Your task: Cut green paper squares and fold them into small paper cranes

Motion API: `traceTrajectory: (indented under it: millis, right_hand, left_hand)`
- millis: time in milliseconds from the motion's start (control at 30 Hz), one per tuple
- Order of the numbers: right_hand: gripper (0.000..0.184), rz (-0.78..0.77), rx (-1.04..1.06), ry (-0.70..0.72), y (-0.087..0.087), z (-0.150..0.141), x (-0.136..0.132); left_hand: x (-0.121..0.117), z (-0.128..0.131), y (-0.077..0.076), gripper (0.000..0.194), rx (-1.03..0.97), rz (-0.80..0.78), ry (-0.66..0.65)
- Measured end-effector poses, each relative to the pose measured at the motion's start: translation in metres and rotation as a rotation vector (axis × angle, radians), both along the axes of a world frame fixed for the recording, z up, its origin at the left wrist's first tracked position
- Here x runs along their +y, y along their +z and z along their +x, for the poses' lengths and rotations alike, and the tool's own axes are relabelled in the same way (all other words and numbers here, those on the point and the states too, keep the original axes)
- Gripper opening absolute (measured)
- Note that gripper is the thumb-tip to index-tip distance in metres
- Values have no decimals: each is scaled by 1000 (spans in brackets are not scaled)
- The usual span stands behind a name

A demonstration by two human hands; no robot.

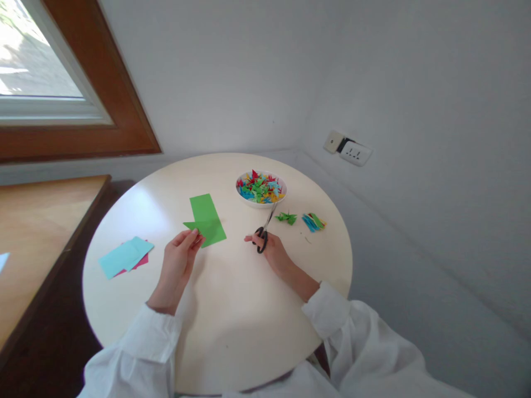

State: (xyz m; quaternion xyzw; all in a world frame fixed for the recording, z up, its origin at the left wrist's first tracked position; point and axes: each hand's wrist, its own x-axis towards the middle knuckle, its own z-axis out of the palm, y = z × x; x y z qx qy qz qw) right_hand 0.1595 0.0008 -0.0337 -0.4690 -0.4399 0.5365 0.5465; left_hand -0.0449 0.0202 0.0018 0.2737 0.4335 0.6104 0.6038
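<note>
- Pinching a folded green paper [191,225] between thumb and fingers, the left hand [181,257] is closed at the fingertips above the left-middle part of the round table [232,331].
- The folded paper's pointed end sticks out to the left, in front of a flat green sheet [204,208] lying left of the table's centre; whether the two touch cannot be told.
- The right hand [274,250] is partly curled around the black handles of the scissors [265,228], one fingertip showing to the left of them. The blades point towards the table's far edge; how far they are parted is too small to tell.
- Just beyond the blade tips, near the far edge, a white bowl [254,204] holds a heap of small folded papers [259,187] in red, green, blue and yellow.
- Between scissors and right edge lie small green folded pieces [286,218], then a bundle of coloured strips [314,222] nearer that edge.
- By the left edge, light-blue sheets [124,257] overlap pink paper [144,260].
</note>
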Motion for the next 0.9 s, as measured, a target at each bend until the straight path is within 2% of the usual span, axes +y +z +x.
traceTrajectory:
  millis: [100,367,500,600,700,733,800,900]
  right_hand:
    - [28,-1,-14,-50,-3,23,-4]
    - [30,33,-178,-175,-7,114,-13]
    - [34,37,-308,-212,-3,138,-10]
    - [35,54,-430,-197,5,139,-7]
    - [33,45,-607,-97,17,127,-5]
    - [31,50,-704,-36,22,120,-4]
    - [27,60,-773,37,32,103,-2]
    - [31,106,-1047,150,44,72,7]
  left_hand:
    - [0,0,-3,23,-1,-4,-4]
    - [0,4,-6,25,-1,-15,-42]
    - [0,3,-7,26,-6,-22,-53]
    - [0,4,-8,26,-8,-25,-62]
    - [-1,5,-9,27,-18,-30,-65]
    - [-1,5,-9,27,-22,-35,-65]
    - [-2,5,-9,27,-29,-27,-77]
    - [-1,2,-10,26,-39,-11,-55]
